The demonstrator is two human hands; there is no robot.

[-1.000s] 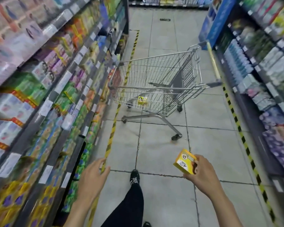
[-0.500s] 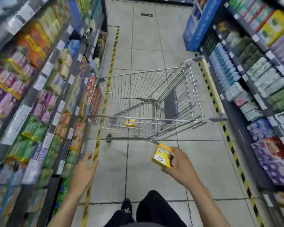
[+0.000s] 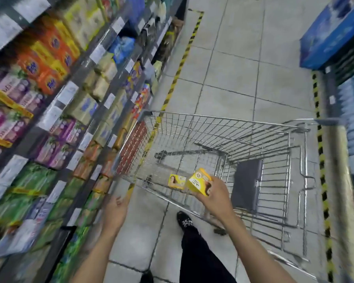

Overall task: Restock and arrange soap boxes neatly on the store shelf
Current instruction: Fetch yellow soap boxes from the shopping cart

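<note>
We are closer now to the silver wire shopping cart.
Our right hand grips a yellow cardboard soap box; our left hand hangs loose, empty.

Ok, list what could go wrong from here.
The soap box is held above the cart; it could slip and fall in beside the spare box. The cart sits close beside the shelf, so it may knock stock or block restocking.

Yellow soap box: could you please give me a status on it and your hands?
Right hand grips small yellow cardboard soap box over silver wire shopping cart. Left hand open, empty. Second yellow box lies in cart. No obstruction seen.
</note>
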